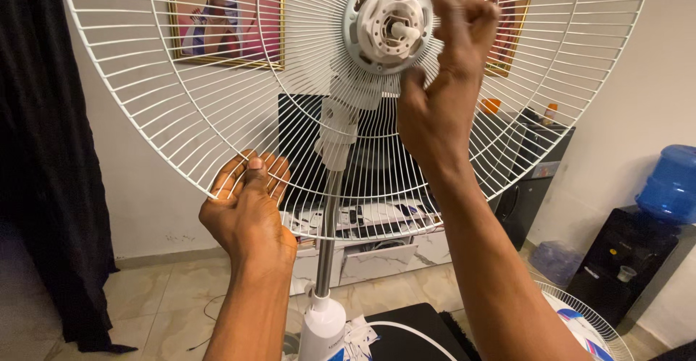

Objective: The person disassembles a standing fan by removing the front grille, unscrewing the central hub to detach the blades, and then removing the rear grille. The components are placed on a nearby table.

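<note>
A white standing fan fills the view, with its rear wire guard (181,107) mounted and no blades on it. My left hand (248,203) grips the guard's wires near the lower rim, fingers curled through them. My right hand (444,78) is raised at the white plastic hub (384,22), fingers pinched at the ring's right side by the motor shaft. The fan's metal pole (328,245) runs down into a white base column (322,330).
A second wire guard (583,310) with blue blade parts lies on the floor at lower right. A water dispenser with a blue bottle (670,183) stands at right. A dark curtain (43,151) hangs at left. A television and low cabinet (377,252) sit behind the fan.
</note>
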